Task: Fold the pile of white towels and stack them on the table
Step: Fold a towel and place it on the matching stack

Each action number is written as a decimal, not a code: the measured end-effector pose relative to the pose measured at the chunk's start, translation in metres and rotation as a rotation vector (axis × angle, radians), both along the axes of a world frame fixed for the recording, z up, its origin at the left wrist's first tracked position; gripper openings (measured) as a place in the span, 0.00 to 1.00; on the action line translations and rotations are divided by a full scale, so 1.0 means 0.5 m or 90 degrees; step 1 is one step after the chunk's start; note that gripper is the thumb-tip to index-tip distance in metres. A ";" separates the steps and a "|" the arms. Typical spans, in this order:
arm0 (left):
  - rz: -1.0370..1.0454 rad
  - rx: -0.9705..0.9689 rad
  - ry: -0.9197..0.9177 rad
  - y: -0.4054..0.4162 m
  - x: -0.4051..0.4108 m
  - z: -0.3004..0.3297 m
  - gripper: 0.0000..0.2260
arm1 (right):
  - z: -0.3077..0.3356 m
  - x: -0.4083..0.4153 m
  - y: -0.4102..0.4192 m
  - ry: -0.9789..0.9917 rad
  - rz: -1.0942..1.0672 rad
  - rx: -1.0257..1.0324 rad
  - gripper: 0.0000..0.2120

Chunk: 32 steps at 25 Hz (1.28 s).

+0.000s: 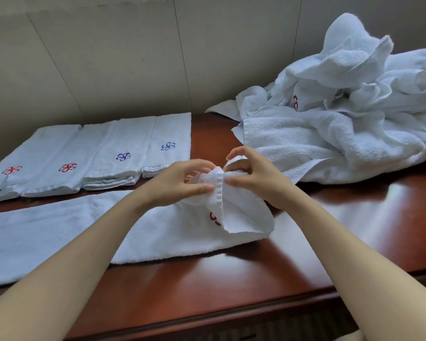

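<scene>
White terry towel (89,232) lies in a long strip on the table (354,217). Left hand (172,183) and right hand (253,180) pinch its lifted hemmed end together. It looks soft, light and floppy; the stitched hem corners seem the best hold.

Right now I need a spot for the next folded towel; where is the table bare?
Bare wood lies right of the long towel, below the unfolded pile. A narrow gap separates the folded stacks from that pile. The back left is crowded.
</scene>
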<state>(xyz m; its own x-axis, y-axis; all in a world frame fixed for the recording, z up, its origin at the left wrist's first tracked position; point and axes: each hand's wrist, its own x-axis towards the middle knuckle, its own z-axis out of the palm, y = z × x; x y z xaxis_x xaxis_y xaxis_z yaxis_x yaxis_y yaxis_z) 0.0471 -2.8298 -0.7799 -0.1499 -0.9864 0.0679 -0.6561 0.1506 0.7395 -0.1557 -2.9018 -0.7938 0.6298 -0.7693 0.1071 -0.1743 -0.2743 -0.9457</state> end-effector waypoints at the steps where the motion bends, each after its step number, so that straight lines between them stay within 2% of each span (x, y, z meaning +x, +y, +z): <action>1: 0.014 -0.020 0.024 -0.004 -0.002 -0.009 0.10 | 0.000 0.003 0.005 -0.016 0.006 0.006 0.15; 4: 0.100 -0.064 0.140 -0.014 -0.013 -0.008 0.07 | 0.004 0.008 0.013 -0.039 0.000 0.006 0.16; 9: 0.190 -0.093 0.190 -0.030 -0.022 0.014 0.10 | 0.004 0.019 0.018 -0.062 -0.059 -0.010 0.16; 14: 0.127 -0.105 0.093 -0.067 -0.059 0.052 0.12 | 0.023 0.015 0.008 -0.153 -0.126 -0.044 0.10; 17: 0.109 -0.042 0.020 -0.091 -0.073 0.051 0.18 | 0.015 0.015 0.002 -0.135 -0.155 -0.098 0.15; 20: 0.080 0.043 0.040 -0.083 -0.082 0.043 0.19 | 0.004 0.019 0.000 -0.114 -0.163 -0.133 0.21; 24: 0.009 0.113 0.095 -0.060 -0.051 0.043 0.14 | 0.000 0.023 -0.004 -0.111 -0.203 -0.197 0.21; 26: 0.008 0.109 0.109 -0.048 -0.035 0.044 0.13 | 0.001 0.026 -0.002 -0.091 -0.196 -0.210 0.22; 29: 0.053 0.062 0.179 -0.037 -0.025 0.044 0.13 | 0.001 0.026 -0.007 -0.018 -0.105 -0.076 0.20; 31: 0.114 0.037 0.262 -0.030 -0.013 0.051 0.12 | 0.000 0.023 -0.004 0.000 -0.041 0.064 0.28; 32: 0.139 0.027 0.289 -0.028 -0.004 0.055 0.12 | 0.000 0.022 0.000 -0.018 -0.028 0.138 0.29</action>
<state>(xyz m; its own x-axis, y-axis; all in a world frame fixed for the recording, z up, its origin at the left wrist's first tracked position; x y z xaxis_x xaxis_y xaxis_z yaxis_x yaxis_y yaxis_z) 0.0453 -2.8438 -0.7523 0.0958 -0.9947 0.0371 -0.2798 0.0088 0.9600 -0.1448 -2.9018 -0.7940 0.5942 -0.8029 -0.0471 -0.1543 -0.0564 -0.9864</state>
